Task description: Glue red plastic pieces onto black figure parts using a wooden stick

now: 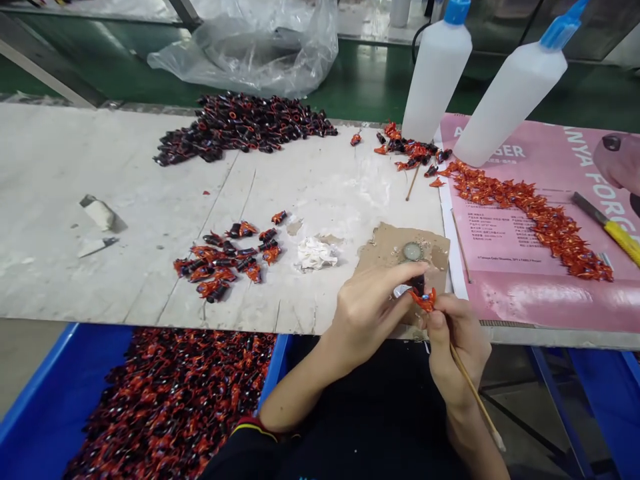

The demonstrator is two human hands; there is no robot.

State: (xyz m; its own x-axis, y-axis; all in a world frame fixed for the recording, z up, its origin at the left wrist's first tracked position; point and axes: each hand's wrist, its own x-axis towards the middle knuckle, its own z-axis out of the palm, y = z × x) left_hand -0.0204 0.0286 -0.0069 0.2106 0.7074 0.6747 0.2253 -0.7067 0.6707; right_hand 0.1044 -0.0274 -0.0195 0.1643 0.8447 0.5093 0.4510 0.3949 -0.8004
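My left hand is closed around a small orange-and-black plastic part, gripping its dark end between thumb and fingers. The fingertips of my right hand pinch the orange edge of the same part. A long wooden cotton swab is also held in my right hand, its white tip pointing down towards my forearm. Both hands are over a worn piece of brown cardboard near the table edge. On the cardboard, just beyond my left fingers, lies a small round greyish disc.
Joined parts lie left of a crumpled white tissue. Black pieces are heaped at the back; orange pieces line a pink sheet. Two white bottles stand behind. A yellow-handled knife lies right; a blue bin sits below.
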